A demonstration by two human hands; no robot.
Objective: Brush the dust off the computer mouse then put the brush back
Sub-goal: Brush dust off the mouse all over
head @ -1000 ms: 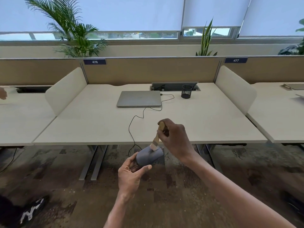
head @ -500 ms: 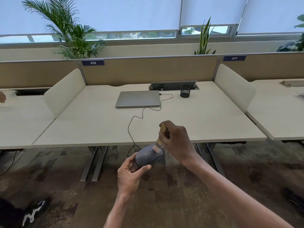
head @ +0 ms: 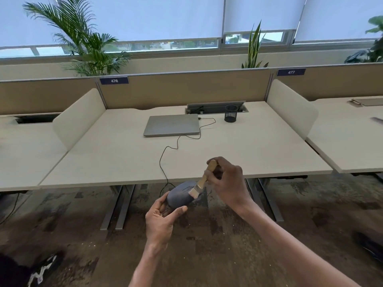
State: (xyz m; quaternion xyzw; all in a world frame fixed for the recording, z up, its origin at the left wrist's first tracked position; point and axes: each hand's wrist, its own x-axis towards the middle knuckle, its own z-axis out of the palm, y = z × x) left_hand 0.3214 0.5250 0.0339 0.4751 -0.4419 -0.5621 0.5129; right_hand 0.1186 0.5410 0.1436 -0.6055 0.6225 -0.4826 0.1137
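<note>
A grey computer mouse (head: 179,196) is held in the air below the desk's front edge by my left hand (head: 162,219), which grips its rear end. Its black cable (head: 165,162) runs up over the desk to the laptop. My right hand (head: 228,183) holds a small brush (head: 204,179) by its wooden handle. The pale bristles lie against the front right of the mouse's top.
A beige desk (head: 238,150) carries a shut silver laptop (head: 172,125) and a black mesh pen cup (head: 230,113) near the back. Side dividers (head: 78,117) flank it. Dark shoes lie on the floor at the bottom left (head: 39,270) and right (head: 369,243).
The brush bristles have slid down from the top of the mouse toward its front right edge. Both hands stay in almost the same place.
</note>
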